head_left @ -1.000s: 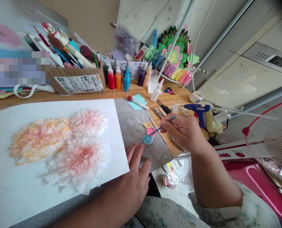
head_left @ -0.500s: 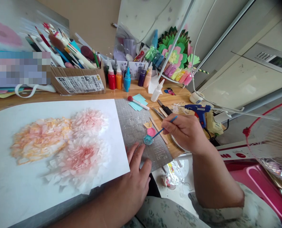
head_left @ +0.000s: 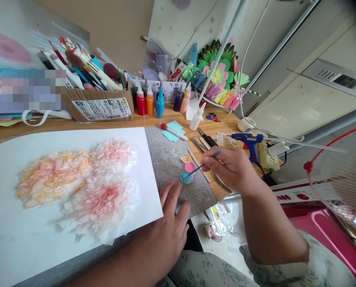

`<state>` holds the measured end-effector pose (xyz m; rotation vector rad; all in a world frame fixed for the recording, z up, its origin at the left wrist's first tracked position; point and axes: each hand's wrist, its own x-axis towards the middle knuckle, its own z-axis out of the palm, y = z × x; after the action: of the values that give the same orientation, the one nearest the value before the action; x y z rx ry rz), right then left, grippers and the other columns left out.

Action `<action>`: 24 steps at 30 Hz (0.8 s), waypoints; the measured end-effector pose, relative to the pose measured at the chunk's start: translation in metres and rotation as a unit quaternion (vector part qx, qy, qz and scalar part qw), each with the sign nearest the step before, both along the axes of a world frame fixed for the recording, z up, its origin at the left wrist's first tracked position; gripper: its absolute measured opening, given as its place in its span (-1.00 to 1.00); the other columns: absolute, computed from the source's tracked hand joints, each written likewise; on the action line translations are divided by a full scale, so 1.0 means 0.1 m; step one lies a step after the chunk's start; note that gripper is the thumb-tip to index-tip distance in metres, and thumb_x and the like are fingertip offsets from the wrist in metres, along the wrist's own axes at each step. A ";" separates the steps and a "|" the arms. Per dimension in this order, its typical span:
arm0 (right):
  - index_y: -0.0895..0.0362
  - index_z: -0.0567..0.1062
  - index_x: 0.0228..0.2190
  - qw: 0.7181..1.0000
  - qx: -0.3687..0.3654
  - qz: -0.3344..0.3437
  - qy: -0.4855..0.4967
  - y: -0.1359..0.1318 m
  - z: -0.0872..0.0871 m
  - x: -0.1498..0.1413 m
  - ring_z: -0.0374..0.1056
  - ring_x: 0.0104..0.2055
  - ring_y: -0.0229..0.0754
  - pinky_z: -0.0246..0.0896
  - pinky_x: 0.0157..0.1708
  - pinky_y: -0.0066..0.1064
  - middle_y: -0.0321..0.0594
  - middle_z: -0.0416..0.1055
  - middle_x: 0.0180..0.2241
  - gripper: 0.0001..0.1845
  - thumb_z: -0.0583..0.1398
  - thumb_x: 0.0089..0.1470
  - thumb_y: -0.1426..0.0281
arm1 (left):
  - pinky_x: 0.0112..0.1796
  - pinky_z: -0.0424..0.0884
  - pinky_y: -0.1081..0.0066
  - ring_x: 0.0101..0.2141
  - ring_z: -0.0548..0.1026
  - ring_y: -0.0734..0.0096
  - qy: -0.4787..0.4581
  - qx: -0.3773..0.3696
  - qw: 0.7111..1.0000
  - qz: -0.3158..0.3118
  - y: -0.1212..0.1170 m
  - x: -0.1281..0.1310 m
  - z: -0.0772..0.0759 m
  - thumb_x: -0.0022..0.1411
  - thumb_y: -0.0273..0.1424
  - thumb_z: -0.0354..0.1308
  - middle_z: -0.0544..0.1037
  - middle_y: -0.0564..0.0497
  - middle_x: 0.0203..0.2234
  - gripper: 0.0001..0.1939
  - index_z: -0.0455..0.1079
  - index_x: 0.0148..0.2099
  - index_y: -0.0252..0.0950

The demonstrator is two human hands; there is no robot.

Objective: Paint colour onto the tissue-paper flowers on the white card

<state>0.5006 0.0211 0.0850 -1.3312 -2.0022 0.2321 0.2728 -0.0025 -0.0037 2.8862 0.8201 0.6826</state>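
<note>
My right hand point(head_left: 230, 167) pinches a thin blue paintbrush point(head_left: 206, 161), whose tip rests in a small pool of blue paint point(head_left: 186, 177) on a clear palette point(head_left: 172, 161) lying on the grey cutting mat point(head_left: 196, 195). Pink point(head_left: 190, 167) and yellow point(head_left: 185, 159) paint sit in the wells beside it. My left hand point(head_left: 169, 227) lies flat with fingers spread on the mat, at the lower right corner of a white sheet point(head_left: 31, 239). That sheet carries orange and pink tissue-paper flowers point(head_left: 76, 179).
Paint bottles point(head_left: 149, 101) and a cardboard box of pens and brushes point(head_left: 97, 105) line the back of the wooden desk. A blue glue gun point(head_left: 248, 141), a white glue bottle point(head_left: 196, 117), turquoise paper scraps point(head_left: 173, 129) and paper flowers point(head_left: 218, 69) lie to the right. A red fan guard point(head_left: 339, 171) stands beyond the desk edge.
The brush tip stays in the blue paint while my right hand shifts only slightly. The view has tilted down a little. My left hand has not moved.
</note>
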 end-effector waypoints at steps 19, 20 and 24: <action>0.11 0.53 -0.41 1.000 0.002 0.002 0.000 -0.04 0.00 -0.02 0.43 -0.53 -0.40 0.22 -0.50 -0.59 -0.34 0.55 -0.49 -0.72 0.14 0.35 0.37 | 0.26 0.28 -0.04 0.29 0.31 -0.12 0.001 0.026 1.000 0.001 0.00 0.00 0.00 0.28 -0.29 0.25 0.49 -0.33 0.19 -0.80 0.47 -0.12 -0.29; 0.11 0.53 -0.40 1.000 0.004 0.001 0.001 -0.04 0.00 -0.03 0.44 -0.51 -0.39 0.22 -0.49 -0.58 -0.33 0.56 -0.48 -0.72 0.14 0.35 0.36 | 0.26 0.28 -0.04 0.29 0.30 -0.12 0.002 0.028 1.000 -0.001 0.00 0.00 0.01 0.27 -0.29 0.25 0.50 -0.33 0.17 -0.80 0.47 -0.12 -0.29; 0.12 0.49 -0.43 1.000 0.005 -0.010 0.003 -0.02 0.00 -0.04 0.41 -0.52 -0.40 0.19 -0.48 -0.57 -0.34 0.53 -0.50 -0.72 0.14 0.34 0.40 | 0.25 0.29 -0.05 0.30 0.29 -0.12 0.005 0.026 1.000 0.002 0.00 0.01 0.01 0.27 -0.28 0.26 0.49 -0.35 0.18 -0.79 0.46 -0.11 -0.29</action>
<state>0.4963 0.0188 0.0851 -1.3428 -1.9825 0.2164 0.2733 -0.0022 -0.0024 2.9364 0.8229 0.7007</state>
